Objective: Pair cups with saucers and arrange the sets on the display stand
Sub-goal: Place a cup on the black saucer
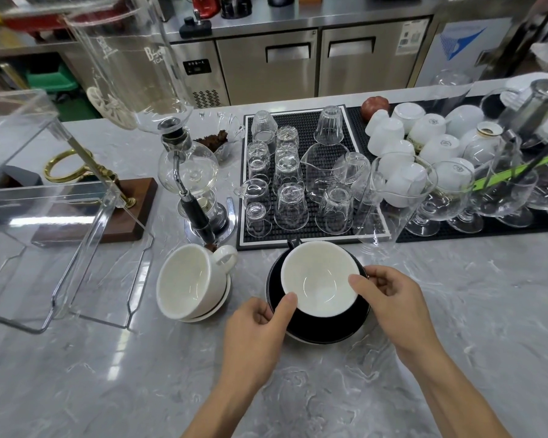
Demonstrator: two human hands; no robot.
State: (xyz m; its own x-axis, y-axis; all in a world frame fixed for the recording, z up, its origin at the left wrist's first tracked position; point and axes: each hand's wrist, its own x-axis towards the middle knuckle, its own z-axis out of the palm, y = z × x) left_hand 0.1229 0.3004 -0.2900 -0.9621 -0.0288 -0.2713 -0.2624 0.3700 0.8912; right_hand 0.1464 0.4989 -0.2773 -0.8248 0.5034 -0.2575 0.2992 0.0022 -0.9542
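Grey marbled stone makes up the counter, with steel cabinet doors of a back bar behind it. Near the front edge, both hands hold one set. The black cup, white inside, sits tilted on a black saucer, its dark handle pointing away toward the mats. The left hand grips the saucer's left rim, its thumb lying against the near-left lip of the cup. The right hand pinches the cup's right rim, thumb on the inside and curled fingers on the outside; whether those fingers also touch the saucer I cannot tell.

Just beside this set, to its left, a white cup rests tipped on a white saucer with a dark edge line, its handle up and to the right. Farther left stands a clear acrylic display stand, with a wooden base carrying a brass ring behind it. A glass siphon brewer rises between the stand and a black drip mat covered with upturned glasses. To the right, a second mat holds upturned white cups and stemmed glasses. A clear glass pitcher stands at the join of the two mats, well apart from the hands.
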